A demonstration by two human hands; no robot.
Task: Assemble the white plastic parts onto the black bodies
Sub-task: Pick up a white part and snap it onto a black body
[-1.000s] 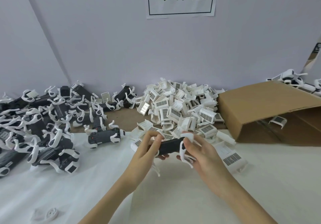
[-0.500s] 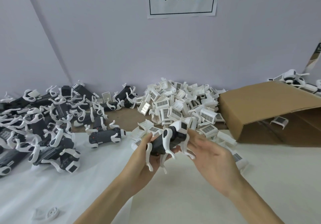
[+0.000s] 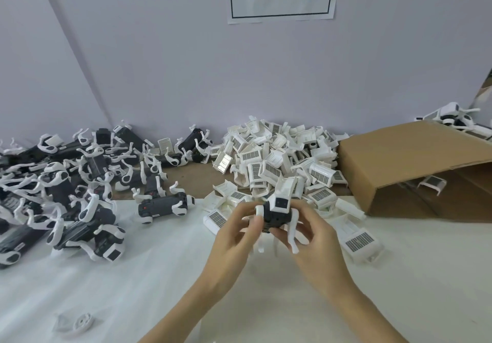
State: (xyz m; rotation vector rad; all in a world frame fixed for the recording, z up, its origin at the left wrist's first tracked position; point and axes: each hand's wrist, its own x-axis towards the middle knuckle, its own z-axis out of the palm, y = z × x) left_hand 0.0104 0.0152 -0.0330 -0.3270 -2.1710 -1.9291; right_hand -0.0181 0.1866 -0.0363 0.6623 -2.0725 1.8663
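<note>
Black bodies (image 3: 80,199) carry white legs; the white plastic parts (image 3: 279,161) bear grey grids; the box (image 3: 404,153) is brown.

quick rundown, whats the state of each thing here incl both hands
left hand: grips held body
right hand: grips held body
held body: off the table, white legs fitted
white parts pile: loose, heaped by wall
black bodies pile: lying jumbled, white legs on
cardboard box: on its side, open

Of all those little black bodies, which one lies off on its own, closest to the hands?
The single black body lying on the white sheet just right of the big heap; it sits apart from the others, left of the left hand.
</note>
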